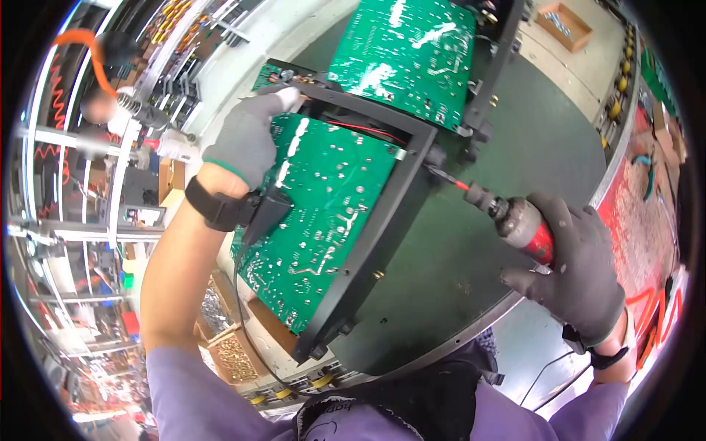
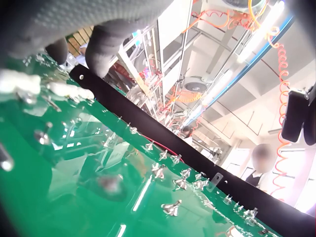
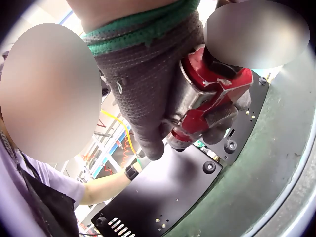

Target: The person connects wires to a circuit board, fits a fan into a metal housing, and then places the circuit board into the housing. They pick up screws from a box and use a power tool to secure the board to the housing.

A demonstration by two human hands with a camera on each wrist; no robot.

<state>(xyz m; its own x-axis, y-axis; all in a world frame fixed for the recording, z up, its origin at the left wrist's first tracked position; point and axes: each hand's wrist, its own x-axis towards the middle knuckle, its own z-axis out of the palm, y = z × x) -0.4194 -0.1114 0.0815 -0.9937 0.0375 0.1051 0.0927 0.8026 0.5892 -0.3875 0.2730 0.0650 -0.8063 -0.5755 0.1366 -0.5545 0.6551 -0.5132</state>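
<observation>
In the head view, a black frame [image 1: 360, 283] holding a green circuit board [image 1: 331, 198] stands on the green mat. My gloved left hand [image 1: 246, 136] grips its far-left edge; in the left wrist view, fingers [image 2: 101, 52] bend over the black rail [image 2: 143, 121]. My gloved right hand [image 1: 581, 264] holds a red and silver power screwdriver [image 1: 526, 228], its bit pointing at a black round foot [image 1: 435, 156] on the frame's side. Whether the tip touches is unclear. The right wrist view shows the tool [image 3: 197, 98] above the black panel [image 3: 168, 192] with round feet [image 3: 209, 167].
A second green board [image 1: 404, 55] in a black frame lies just beyond the first. A small cardboard box [image 1: 563, 28] of parts is at the far right, a parts box [image 1: 237, 359] at the near left. Pliers [image 1: 650, 176] lie on the red surface at right.
</observation>
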